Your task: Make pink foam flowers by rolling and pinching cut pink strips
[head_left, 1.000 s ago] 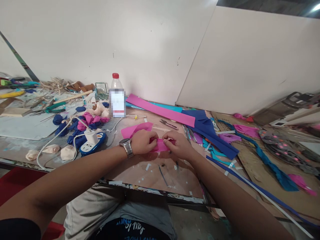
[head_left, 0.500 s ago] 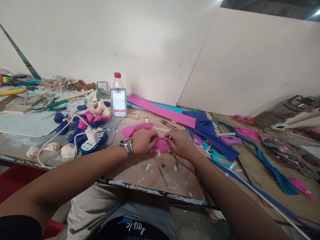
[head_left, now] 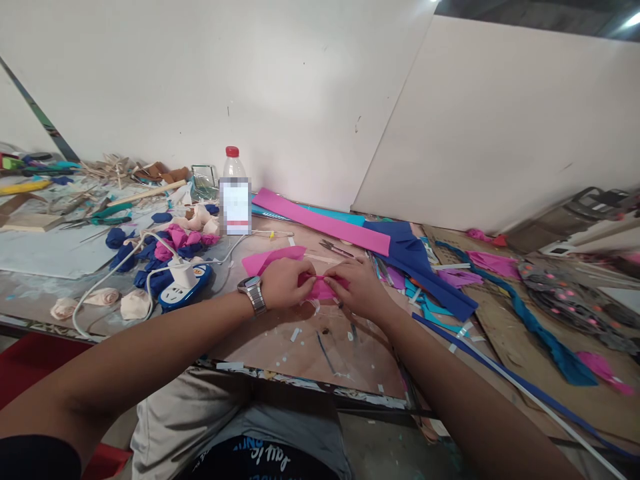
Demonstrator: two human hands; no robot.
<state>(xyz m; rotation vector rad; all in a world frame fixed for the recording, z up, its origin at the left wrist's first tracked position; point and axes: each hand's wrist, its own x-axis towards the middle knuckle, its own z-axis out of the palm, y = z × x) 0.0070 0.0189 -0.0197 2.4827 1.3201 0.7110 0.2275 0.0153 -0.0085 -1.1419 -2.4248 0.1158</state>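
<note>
Between both hands is a strip of pink crepe paper (head_left: 322,291), its long end spreading to the left behind my left wrist. My left hand (head_left: 287,283), with a metal watch (head_left: 254,293) on the wrist, pinches the paper's upper edge between thumb and fingers. Close beside it, my right hand (head_left: 356,288) pinches the same edge, its thumb and fingertips nearly meeting those of the left. Scissors (head_left: 336,249) lie just behind the right hand. Farther back is a flat folded length of pink crepe paper (head_left: 325,223) on top of blue pieces.
A white-plugged power strip (head_left: 187,287) with cables stands left, beside rolled paper flowers (head_left: 134,303) in cream, blue and pink. Behind are a red-capped bottle (head_left: 232,160) and a phone (head_left: 235,207). Blue crepe paper (head_left: 430,270) and a long white stick (head_left: 535,400) lie right.
Both hands keep their pinch on the pink crepe paper, and my right fingertips have shifted slightly to the left along its edge. The whole view has tilted a little.
</note>
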